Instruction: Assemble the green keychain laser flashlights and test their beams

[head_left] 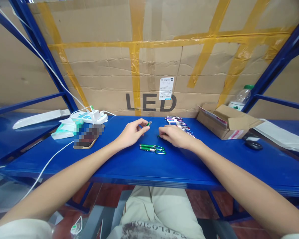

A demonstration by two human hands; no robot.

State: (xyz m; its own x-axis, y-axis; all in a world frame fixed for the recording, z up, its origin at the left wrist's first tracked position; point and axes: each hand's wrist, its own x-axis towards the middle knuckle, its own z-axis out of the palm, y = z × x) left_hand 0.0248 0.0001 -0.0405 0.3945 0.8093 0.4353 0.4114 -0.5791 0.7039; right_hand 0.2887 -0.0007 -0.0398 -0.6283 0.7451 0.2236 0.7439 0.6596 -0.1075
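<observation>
My left hand (133, 133) is closed in a pinch over the blue table. Between its thumb and fingers shows a short green keychain penlight part (149, 123) with a silvery end. To the right of it, my right hand (174, 136) is curled with its fingertips low at the tabletop. A small dark green piece (158, 136) peeks out at those fingertips; most of it is hidden. Nearer to me lie two green penlights (147, 148) side by side, with green carabiner clips (160, 151) at their right ends. Behind my right hand is a row of several coloured penlights (176, 122), partly covered by it.
A phone (89, 136), a white power strip (87, 116) and a green-white packet (64, 128) are at the left. At the right stand an open cardboard box (224, 122), a black mouse (253, 145) and a plastic bottle (243, 98). Taped cardboard (102, 76) forms the back.
</observation>
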